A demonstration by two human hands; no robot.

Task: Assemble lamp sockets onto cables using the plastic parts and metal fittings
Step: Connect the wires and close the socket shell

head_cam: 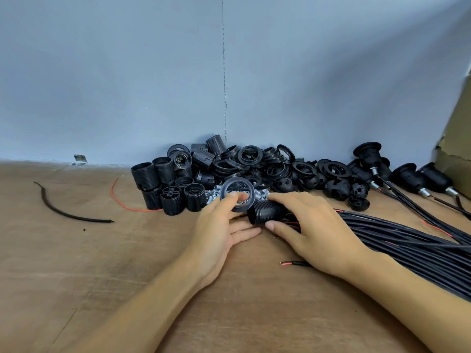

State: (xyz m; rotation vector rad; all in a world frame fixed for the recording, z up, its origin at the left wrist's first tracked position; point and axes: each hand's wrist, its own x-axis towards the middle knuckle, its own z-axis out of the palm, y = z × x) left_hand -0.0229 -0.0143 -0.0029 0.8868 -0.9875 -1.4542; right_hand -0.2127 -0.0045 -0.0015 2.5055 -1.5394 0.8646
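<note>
My left hand (219, 230) pinches a black plastic ring (238, 190) and holds it upright just above the table. My right hand (311, 230) grips a black threaded socket barrel (265, 212) lying on its side, its open end facing the ring. Red wire ends show under my right fingers. Behind my hands lies a small heap of silver metal fittings (211, 196), partly hidden by the ring. A bundle of black cables (413, 240) runs from under my right hand toward the right edge.
Against the blue wall lie a pile of threaded barrels (165, 184), loose rings (257, 159) and dome caps (336, 189). Finished sockets on cables (407, 177) rest at the right, next to a cardboard box (456, 154). A black cable scrap (66, 212) and red wire (119, 200) lie left.
</note>
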